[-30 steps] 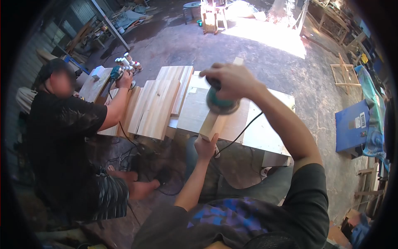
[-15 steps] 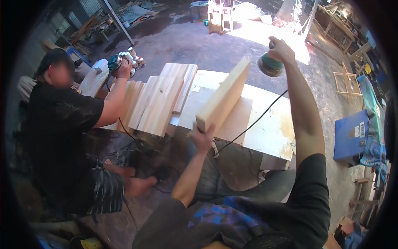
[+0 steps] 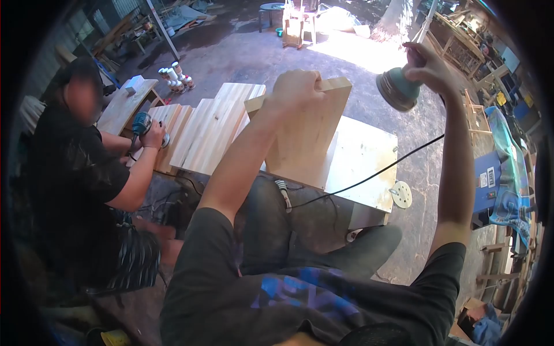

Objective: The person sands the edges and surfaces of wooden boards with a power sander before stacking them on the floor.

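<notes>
My left hand (image 3: 297, 87) is closed over the top edge of a pale wooden board (image 3: 306, 131). The board stands upright on its edge on the white worktable (image 3: 366, 164). Off to the right, my right hand (image 3: 428, 68) grips a green sander (image 3: 398, 90) in the air, apart from the board. Its round pad faces down and to the left. A black cord (image 3: 369, 176) runs from the sander side back across the table's near edge.
Several flat boards (image 3: 222, 124) lie left of the upright one. Beside them a co-worker (image 3: 86, 173) holds a teal power sander (image 3: 142, 123) on a board. A perforated sanding disc (image 3: 402, 195) is at the table's right corner. A blue box (image 3: 489, 176) stands at the right.
The board has swung from edge-on to showing its broad face. My left hand has moved from its near end to its top edge. The sander shifted right; the co-worker's sander came down.
</notes>
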Available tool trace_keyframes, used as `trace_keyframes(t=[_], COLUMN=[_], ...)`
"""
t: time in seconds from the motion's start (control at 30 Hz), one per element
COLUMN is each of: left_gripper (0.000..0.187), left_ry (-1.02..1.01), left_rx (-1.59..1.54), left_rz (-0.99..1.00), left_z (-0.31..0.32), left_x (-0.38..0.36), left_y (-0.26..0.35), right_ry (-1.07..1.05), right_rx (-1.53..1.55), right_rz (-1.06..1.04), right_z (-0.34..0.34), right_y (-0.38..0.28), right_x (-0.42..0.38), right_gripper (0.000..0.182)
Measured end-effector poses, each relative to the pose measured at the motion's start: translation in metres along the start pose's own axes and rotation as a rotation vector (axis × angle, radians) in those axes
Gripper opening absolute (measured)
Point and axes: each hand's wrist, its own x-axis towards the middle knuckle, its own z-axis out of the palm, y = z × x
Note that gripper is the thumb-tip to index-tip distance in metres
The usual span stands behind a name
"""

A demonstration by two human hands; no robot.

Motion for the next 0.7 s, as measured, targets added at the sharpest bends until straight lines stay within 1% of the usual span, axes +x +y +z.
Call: trace_keyframes(t=[0.03, 0.1, 0.17, 0.2, 0.23, 0.27, 0.3, 0.37, 0.4, 0.47, 0.5, 0.53, 0.57, 0.6, 0.7], left_gripper=[0.041, 0.043, 0.045, 0.049, 0.053, 0.056, 0.054, 0.05, 0.051, 0.053, 0.05, 0.047, 0.044, 0.046, 0.048], left_ry=[-0.022, -0.033, -0.034, -0.022, -0.01, 0.006, 0.081, 0.233, 0.334, 0.546, 0.609, 0.671, 0.736, 0.746, 0.826], left_rx=[0.004, 0.048, 0.134, 0.081, 0.027, -0.026, -0.136, -0.361, -0.597, -1.072, -1.128, -1.185, -1.242, -1.123, -1.073], left_rz=[-0.016, -0.03, -0.014, -0.05, -0.084, -0.116, -0.168, -0.277, -0.249, -0.177, -0.18, -0.185, -0.193, -0.255, -0.267], left_z=[-0.006, -0.017, -0.026, -0.034, -0.042, -0.048, -0.051, -0.041, -0.023, 0.027, 0.041, 0.054, 0.067, 0.074, 0.089], left_x=[-0.004, -0.01, -0.023, -0.033, -0.048, -0.06, -0.072, -0.1, -0.104, -0.105, -0.103, -0.099, -0.095, -0.092, -0.091], left_y=[-0.001, -0.012, -0.029, -0.038, -0.048, -0.054, -0.058, -0.069, -0.078, -0.097, -0.096, -0.092, -0.088, -0.088, -0.085], right_ry=[-0.095, -0.202, -0.286, -0.324, -0.345, -0.322, -0.298, -0.268, -0.256, -0.332, -0.37, -0.243, -0.237, -0.231, -0.208], right_rx=[0.135, 0.234, 0.259, 0.273, 0.327, 0.201, 0.076, -0.048, -0.109, -0.137, -0.153, -0.211, -0.225, -0.239, -0.256], right_rz=[-0.025, -0.095, -0.196, -0.242, -0.239, -0.289, -0.338, -0.452, -0.508, -0.465, -0.443, -0.444, -0.432, -0.421, -0.445], right_z=[-0.003, 0.001, 0.019, 0.029, 0.042, 0.052, 0.06, 0.079, 0.087, 0.102, 0.109, 0.115, 0.117, 0.119, 0.126], right_y=[-0.016, -0.052, -0.077, -0.089, -0.103, -0.115, -0.125, -0.144, -0.148, -0.147, -0.148, -0.156, -0.157, -0.159, -0.167], right_x=[0.004, 0.013, 0.026, 0.03, 0.034, 0.04, 0.047, 0.054, 0.059, 0.07, 0.077, 0.067, 0.068, 0.07, 0.075], right_gripper=[0.075, 0.072, 0.072, 0.072, 0.071, 0.071, 0.071, 0.073, 0.074, 0.081, 0.085, 0.083, 0.082, 0.081, 0.079])
